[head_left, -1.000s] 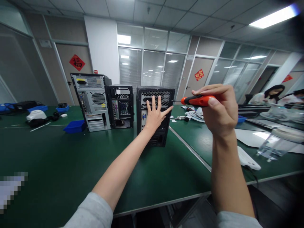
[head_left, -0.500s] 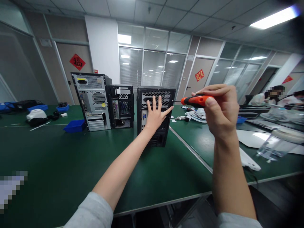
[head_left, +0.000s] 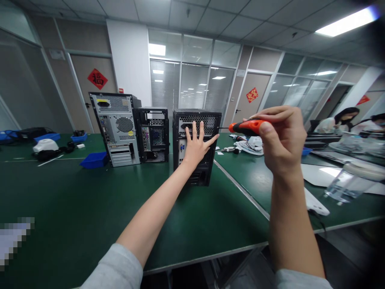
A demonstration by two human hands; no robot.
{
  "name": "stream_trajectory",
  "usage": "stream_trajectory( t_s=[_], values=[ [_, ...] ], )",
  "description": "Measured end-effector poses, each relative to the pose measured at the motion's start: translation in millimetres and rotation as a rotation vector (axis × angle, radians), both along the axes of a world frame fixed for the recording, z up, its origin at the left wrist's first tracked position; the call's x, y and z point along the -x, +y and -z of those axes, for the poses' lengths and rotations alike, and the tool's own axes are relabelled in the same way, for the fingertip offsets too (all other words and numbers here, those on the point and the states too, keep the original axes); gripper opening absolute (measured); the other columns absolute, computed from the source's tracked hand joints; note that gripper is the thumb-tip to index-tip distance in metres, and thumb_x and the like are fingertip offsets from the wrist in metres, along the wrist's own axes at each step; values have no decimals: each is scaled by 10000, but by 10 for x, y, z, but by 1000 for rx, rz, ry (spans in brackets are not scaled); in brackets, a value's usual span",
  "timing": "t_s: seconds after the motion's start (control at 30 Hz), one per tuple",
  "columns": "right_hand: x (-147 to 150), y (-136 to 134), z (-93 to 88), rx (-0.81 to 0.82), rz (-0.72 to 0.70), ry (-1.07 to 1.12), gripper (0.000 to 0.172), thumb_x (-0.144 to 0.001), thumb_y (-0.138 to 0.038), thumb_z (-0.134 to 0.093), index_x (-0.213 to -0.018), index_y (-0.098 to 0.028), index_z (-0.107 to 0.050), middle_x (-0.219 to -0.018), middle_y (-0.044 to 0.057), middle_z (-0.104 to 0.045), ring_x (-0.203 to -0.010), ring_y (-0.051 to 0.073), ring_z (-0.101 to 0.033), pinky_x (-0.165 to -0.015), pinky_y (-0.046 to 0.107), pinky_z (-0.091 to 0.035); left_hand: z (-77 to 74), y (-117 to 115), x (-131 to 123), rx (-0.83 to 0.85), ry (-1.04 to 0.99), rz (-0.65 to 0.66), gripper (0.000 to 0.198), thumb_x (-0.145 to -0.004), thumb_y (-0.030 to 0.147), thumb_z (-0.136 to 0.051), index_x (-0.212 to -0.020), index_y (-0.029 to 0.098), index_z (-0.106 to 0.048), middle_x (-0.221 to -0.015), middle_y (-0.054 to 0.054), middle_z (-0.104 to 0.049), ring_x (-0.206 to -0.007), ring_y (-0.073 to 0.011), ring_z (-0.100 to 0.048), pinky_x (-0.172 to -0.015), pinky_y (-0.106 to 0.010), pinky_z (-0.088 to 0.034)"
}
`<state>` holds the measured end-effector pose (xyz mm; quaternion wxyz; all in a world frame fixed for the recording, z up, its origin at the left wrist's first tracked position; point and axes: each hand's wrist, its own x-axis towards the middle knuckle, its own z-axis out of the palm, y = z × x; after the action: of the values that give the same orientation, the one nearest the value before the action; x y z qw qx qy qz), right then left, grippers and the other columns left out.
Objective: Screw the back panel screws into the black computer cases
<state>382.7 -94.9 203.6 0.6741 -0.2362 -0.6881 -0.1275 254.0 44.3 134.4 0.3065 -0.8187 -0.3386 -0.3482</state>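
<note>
A black computer case [head_left: 195,178] stands upright on the green table, its back panel facing me. My left hand [head_left: 197,146] lies against that panel with its fingers spread. In my right hand [head_left: 281,140] is a red and black screwdriver [head_left: 249,127], held level with its shaft pointing left. The tip of the shaft is at the upper right edge of the case, by a corner screw. Whether it sits in the screw head is too small to tell.
Left of the case stand an open black case [head_left: 156,134] and a taller silver-backed case [head_left: 123,124], with a blue tray [head_left: 94,160] beside them. A clear container [head_left: 345,186] and a white device [head_left: 315,202] lie right. People sit at the far right.
My right hand has turned and shifted very slightly around the screwdriver handle. My left hand and the case keep their places.
</note>
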Motion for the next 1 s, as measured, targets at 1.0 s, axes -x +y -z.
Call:
stream_trajectory(
  t_s=[1.0],
  values=[
    [27, -11, 16, -197, 290, 39, 102, -767, -228, -576, -717, -194, -495, -750, -13, -488, -741, 132, -546, -657, 342, -472, 9, 25, -19, -21, 11, -21, 840, -801, 377, -544, -1417, 371, 26, -1511, -99, 9, -1339, -431, -72, -967, -701, -12]
  ],
)
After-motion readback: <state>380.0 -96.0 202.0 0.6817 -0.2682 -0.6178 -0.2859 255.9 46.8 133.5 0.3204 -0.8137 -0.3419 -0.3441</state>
